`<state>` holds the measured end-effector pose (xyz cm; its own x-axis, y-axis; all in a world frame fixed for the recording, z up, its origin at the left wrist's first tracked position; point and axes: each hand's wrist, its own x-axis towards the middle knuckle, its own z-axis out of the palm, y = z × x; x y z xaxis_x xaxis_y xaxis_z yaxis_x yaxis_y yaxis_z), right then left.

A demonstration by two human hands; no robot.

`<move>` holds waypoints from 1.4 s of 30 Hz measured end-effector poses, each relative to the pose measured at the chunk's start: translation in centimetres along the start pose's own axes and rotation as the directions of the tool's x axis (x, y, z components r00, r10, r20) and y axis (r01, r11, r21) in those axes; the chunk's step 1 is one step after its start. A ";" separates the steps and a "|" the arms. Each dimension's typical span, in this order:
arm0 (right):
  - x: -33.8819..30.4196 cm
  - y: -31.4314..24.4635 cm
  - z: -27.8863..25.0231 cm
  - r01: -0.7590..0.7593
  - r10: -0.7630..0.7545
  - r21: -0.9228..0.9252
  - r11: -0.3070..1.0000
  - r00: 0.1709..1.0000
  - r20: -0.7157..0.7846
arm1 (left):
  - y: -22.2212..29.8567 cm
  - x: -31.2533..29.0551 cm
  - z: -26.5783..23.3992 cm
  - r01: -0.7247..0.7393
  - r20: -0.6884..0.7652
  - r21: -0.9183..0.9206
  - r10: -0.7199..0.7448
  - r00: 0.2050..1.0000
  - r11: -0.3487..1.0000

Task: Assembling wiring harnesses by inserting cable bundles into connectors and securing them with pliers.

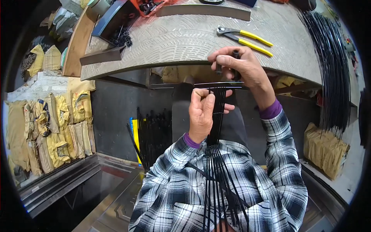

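My left hand (201, 116) is closed around the upper end of a flat bundle of narrow black strips (217, 129), which runs down over my lap and chest. Across the top of the bundle lies a thin, shiny crosswise strip (220, 85). Raised to the right, by the table edge, my right hand (249, 67) pinches a small black cylindrical piece (236, 63); a second short dark piece (218, 69) shows below its fingertips. A pair of cutting pliers (247, 38) with yellow handles rests on the table just beyond that hand.
The curved table (166, 46) holds a dark angled metal bar (102, 55), a red bag (148, 7) and a long flat bar (205, 11). Long black strips (328, 69) hang over its right end. Wrapped yellow-brown bundles (58, 127) stand left, another package (324, 150) right.
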<state>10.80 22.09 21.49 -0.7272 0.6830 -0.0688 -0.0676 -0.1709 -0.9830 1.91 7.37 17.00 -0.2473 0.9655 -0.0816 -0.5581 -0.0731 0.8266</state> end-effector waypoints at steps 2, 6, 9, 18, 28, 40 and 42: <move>-0.7 0.1 0.1 -0.003 0.001 0.045 0.999 1.000 0.030 | -0.3 -0.6 0.7 -0.025 -0.003 0.020 0.025 1.000 0.999; -1.7 0.7 -0.1 0.014 -0.016 0.095 0.995 0.999 0.028 | -0.6 -1.5 1.5 -0.090 0.024 0.054 0.089 0.996 0.994; -2.2 1.1 0.1 0.021 -0.032 0.171 0.985 0.998 0.057 | -0.2 -2.1 2.3 -0.075 0.039 0.025 0.074 0.996 0.997; -3.7 1.1 0.9 0.086 -0.092 0.091 0.992 0.994 0.066 | -0.5 -2.6 2.7 -0.075 0.054 -0.026 0.076 0.996 0.997; -3.9 1.2 0.4 0.079 -0.101 0.145 0.986 0.983 0.155 | -0.5 -2.6 2.9 -0.063 0.010 0.020 0.063 0.998 0.998; -8.5 4.8 3.9 0.302 -0.162 0.280 0.911 0.888 -0.431 | -0.5 -2.1 2.1 -0.175 -0.129 -0.045 0.168 0.977 0.984; -8.7 4.4 4.1 0.257 -0.171 0.134 0.957 0.875 -0.453 | -0.6 -2.2 2.2 -0.266 -0.147 0.111 0.281 0.949 0.958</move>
<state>14.00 12.48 18.43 -0.3151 0.9486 0.0308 -0.3426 -0.0834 -0.9358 4.49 5.86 17.91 -0.5074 0.8586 0.0728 -0.3806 -0.2991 0.8750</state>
